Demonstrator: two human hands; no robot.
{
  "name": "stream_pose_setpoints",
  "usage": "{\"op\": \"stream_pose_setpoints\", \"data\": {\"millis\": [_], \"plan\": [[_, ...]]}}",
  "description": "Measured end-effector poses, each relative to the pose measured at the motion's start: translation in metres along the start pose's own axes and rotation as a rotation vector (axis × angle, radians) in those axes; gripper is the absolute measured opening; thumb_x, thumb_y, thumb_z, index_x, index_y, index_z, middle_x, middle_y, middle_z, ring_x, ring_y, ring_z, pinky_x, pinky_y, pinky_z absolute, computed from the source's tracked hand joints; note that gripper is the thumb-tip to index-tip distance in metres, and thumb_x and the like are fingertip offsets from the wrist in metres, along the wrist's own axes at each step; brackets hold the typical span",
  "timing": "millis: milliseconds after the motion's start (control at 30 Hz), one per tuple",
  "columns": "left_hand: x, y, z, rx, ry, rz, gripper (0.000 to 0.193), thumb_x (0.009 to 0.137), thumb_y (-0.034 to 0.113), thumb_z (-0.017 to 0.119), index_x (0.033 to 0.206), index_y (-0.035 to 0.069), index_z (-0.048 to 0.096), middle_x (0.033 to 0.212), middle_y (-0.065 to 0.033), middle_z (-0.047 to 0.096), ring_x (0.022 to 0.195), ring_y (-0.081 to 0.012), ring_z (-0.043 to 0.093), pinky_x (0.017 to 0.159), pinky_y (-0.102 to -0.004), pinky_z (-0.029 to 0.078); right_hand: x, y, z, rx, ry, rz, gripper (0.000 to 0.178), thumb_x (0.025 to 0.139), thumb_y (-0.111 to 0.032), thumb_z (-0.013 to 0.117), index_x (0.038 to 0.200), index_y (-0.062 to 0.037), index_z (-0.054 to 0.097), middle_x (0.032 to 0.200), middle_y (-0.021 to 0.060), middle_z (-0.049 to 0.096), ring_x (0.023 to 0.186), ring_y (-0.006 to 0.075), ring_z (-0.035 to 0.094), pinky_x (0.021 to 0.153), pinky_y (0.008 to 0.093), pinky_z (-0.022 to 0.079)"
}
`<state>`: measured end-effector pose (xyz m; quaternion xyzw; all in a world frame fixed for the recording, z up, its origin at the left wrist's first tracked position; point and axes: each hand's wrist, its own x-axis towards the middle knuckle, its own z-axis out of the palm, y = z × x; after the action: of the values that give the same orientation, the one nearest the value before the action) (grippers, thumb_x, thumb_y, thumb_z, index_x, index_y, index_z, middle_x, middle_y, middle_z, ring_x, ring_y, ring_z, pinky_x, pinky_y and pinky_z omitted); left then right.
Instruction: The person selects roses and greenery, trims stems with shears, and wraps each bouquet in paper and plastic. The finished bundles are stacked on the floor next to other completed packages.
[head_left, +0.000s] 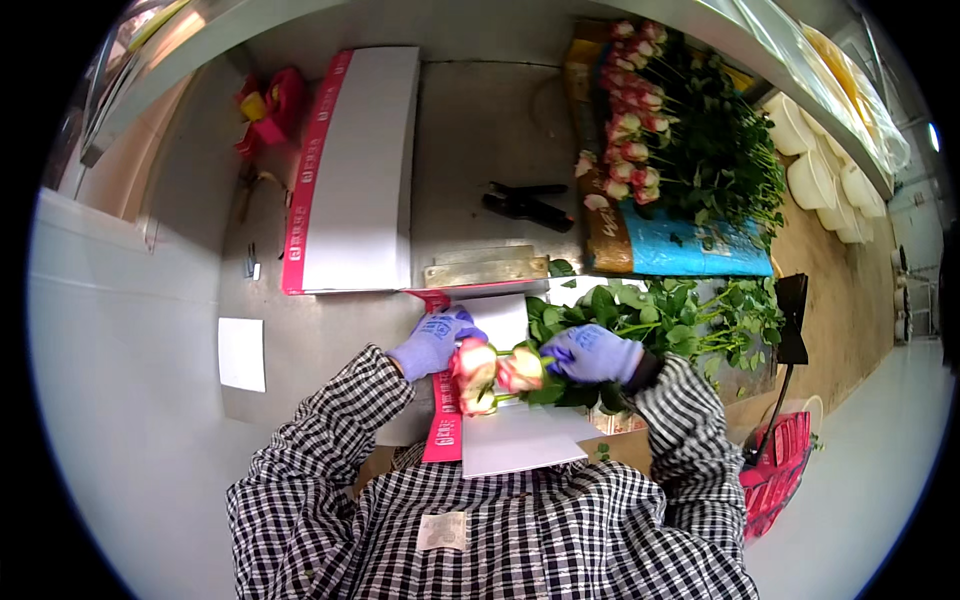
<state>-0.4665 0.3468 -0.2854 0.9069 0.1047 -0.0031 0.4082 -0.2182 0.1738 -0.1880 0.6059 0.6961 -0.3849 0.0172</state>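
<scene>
Pink-and-cream roses (478,368) lie with their heads over a white wrapping sheet with a pink printed edge (520,440), close in front of me. My right hand (597,354), in a purple glove, is closed round rose stems just behind the blooms. My left hand (437,342), gloved alike, is at the left side of the heads, by the sheet's far edge. Its fingers are curled, and what they pinch is hidden. Leafy green stems (650,315) spread to the right, behind and beyond my right hand.
A stack of white sheets with pink borders (360,170) lies back left. Black pruning shears (527,205) and a metal bar (485,270) are at the middle. More roses (630,120) lie back right on blue-and-brown wrapping (690,245). A black panel on a stalk (790,320) stands at the right edge.
</scene>
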Motion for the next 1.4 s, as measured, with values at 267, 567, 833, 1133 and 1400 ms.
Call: {"op": "stream_pose_setpoints", "data": {"millis": [267,567,833,1133,1400], "plan": [[-0.016,-0.002,0.017,0.013,0.062,-0.366,0.070,0.065,0.040,0.078,0.124,0.013,0.052,0.129,-0.0185,0.044,0.120,-0.0394,0.043,0.100,-0.0493,0.036,0.036,0.017,0.008,0.205,0.210,-0.003,0.030,0.081,-0.023,0.069,0.108,-0.0124,0.062,0.101,0.0099,0.065,0.095,0.0288,0.062,0.084,0.0382,0.048],[-0.030,0.007,0.026,-0.160,0.412,-0.280,0.086,0.065,0.044,0.080,0.137,0.016,0.043,0.134,-0.0211,0.038,0.124,-0.0407,0.036,0.106,-0.0504,0.031,0.046,0.014,0.017,0.125,0.289,-0.006,0.033,0.085,-0.026,0.064,0.116,-0.0165,0.060,0.107,0.0094,0.064,0.100,0.0291,0.060,0.088,0.0386,0.047],[-0.023,0.013,0.007,-0.189,0.283,-0.258,0.076,0.066,0.043,0.079,0.133,0.021,0.049,0.134,-0.0215,0.039,0.121,-0.0417,0.039,0.104,-0.0517,0.034,0.063,0.047,0.033,0.155,0.248,-0.172,0.032,0.084,-0.024,0.065,0.115,-0.0162,0.062,0.104,0.0086,0.065,0.100,0.0292,0.061,0.087,0.0385,0.049],[-0.021,0.015,0.001,-0.185,0.244,-0.289,0.065,0.065,0.047,0.079,0.124,0.027,0.059,0.129,-0.0195,0.044,0.120,-0.0410,0.041,0.102,-0.0495,0.036,0.017,0.004,-0.025,0.037,0.611,-0.276,0.037,0.078,-0.016,0.070,0.115,-0.0160,0.063,0.097,0.0059,0.064,0.092,0.0266,0.061,0.081,0.0361,0.050],[-0.014,0.030,0.058,-0.084,0.685,-0.587,0.060,0.068,0.053,0.076,0.107,0.011,0.058,0.117,-0.0145,0.047,0.109,-0.0330,0.042,0.093,-0.0459,0.035,0.092,-0.004,0.052,-0.212,0.715,-0.010,0.047,0.075,-0.015,0.063,0.122,-0.0185,0.058,0.113,0.0104,0.058,0.100,0.0319,0.056,0.086,0.0429,0.046]]}}
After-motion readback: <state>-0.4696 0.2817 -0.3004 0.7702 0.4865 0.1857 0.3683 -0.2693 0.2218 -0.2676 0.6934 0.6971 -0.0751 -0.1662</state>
